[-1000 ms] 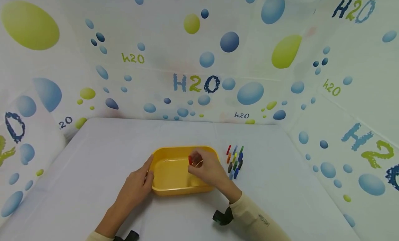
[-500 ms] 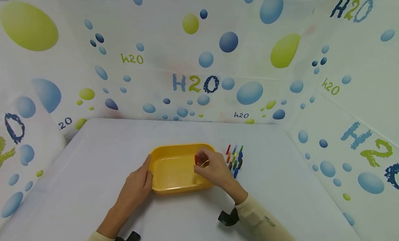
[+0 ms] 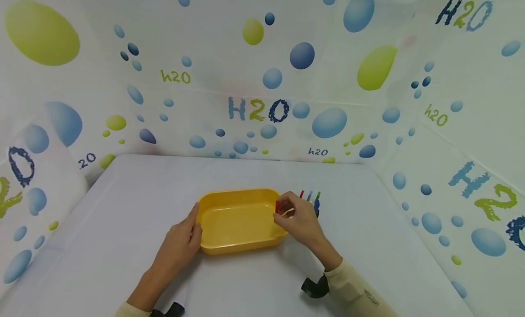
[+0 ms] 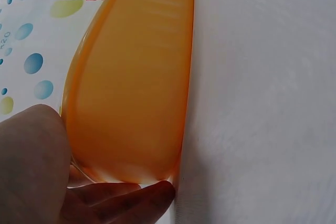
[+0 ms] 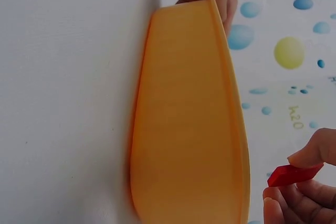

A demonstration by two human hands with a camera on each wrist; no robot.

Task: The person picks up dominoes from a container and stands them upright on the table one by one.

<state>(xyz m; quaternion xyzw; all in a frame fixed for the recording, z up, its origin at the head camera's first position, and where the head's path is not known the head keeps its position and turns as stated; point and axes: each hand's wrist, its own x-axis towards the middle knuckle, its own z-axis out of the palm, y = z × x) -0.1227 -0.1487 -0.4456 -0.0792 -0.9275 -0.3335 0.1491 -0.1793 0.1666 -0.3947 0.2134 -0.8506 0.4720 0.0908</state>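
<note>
A yellow rectangular tray [image 3: 235, 226] sits on the white table. My left hand [image 3: 178, 242] holds its left end; in the left wrist view the thumb side lies at the rim and the fingers [image 4: 121, 200] run along the end wall towards the table. My right hand [image 3: 301, 221] pinches a small red block [image 5: 294, 175] between thumb and fingers. In the head view that hand overlaps the tray's right rim. The right wrist view shows the block raised above the rim, on the tray's far side in that picture.
To the right of the tray lie several small coloured blocks [image 3: 317, 203], partly hidden behind my right hand. A white backdrop [image 3: 262, 43] with blue and green spots and H2O lettering rises behind the table and along its sides. A dark wrist mount [image 3: 316, 287] hangs below my right sleeve.
My right hand has moved right with the red block, from over the tray's inside to its right rim, covering more of the coloured blocks. The tray has turned slightly. My left hand stays on it.
</note>
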